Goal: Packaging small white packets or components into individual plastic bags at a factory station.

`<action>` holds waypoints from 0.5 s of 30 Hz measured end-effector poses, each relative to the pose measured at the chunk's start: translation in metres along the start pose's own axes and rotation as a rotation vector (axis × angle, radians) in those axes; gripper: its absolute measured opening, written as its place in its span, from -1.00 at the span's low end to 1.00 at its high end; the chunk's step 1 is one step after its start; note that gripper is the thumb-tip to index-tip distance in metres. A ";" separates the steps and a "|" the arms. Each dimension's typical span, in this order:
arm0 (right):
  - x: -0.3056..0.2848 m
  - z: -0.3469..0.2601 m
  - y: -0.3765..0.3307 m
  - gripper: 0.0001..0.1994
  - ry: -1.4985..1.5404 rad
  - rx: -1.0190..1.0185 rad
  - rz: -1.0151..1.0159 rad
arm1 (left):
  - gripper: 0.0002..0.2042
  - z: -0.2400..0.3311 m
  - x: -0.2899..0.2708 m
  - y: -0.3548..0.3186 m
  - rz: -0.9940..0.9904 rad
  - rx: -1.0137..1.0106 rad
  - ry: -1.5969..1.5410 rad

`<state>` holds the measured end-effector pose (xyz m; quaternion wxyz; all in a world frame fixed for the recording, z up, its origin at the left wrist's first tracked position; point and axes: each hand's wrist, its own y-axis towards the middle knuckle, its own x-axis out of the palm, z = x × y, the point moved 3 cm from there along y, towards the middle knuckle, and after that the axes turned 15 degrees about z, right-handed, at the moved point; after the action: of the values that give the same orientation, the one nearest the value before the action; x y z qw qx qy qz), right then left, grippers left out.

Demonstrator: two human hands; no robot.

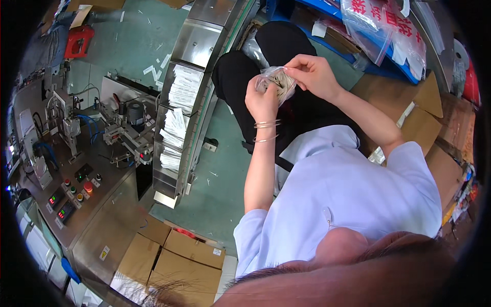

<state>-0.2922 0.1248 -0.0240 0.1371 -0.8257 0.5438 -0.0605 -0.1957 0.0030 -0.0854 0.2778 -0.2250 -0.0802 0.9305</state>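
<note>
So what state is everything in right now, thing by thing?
Small clear plastic bag: held up in both hands, filled with pale thin pieces.
Left hand: grip closed on the bag.
Right hand: fingers pinching the bag's top.
Steel conveyor trays: some loaded with white packets.
Brown cardboard boxes: closed.

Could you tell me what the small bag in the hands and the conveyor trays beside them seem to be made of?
The small bag looks like thin clear plastic film: it is see-through, crinkled and glossy, held by the left hand and right hand. The conveyor trays look like brushed stainless steel: grey, with soft dull reflections.
</note>
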 end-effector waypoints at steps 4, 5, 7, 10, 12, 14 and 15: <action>-0.003 -0.003 -0.002 -0.97 -0.102 -0.160 0.028 | -0.73 -0.001 -0.006 -0.010 0.020 -0.059 -0.154; -0.002 -0.005 -0.003 -0.97 -0.102 -0.157 0.019 | -0.73 -0.001 -0.009 -0.011 0.027 -0.063 -0.154; -0.003 -0.021 -0.009 -0.92 -0.416 -0.476 0.030 | -0.73 -0.004 -0.009 -0.015 0.063 -0.096 -0.138; 0.000 -0.038 -0.018 -0.88 -0.636 -0.736 -0.029 | -0.73 -0.008 -0.006 -0.018 0.091 -0.105 -0.132; 0.006 -0.046 -0.025 -0.85 -0.741 -0.936 -0.136 | -0.73 -0.010 -0.005 -0.017 0.105 -0.065 -0.120; 0.012 -0.036 -0.024 -0.85 -0.802 -0.888 -0.163 | -0.73 -0.012 -0.005 -0.018 0.099 -0.058 -0.104; 0.014 -0.028 -0.023 -0.85 -0.860 -0.835 -0.178 | -0.74 -0.011 -0.004 -0.019 0.085 -0.046 -0.084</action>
<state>-0.2737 0.1161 0.0082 0.0033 -0.8024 0.3462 0.4862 -0.1781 0.0169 -0.0881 0.2292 -0.1953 -0.1036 0.9480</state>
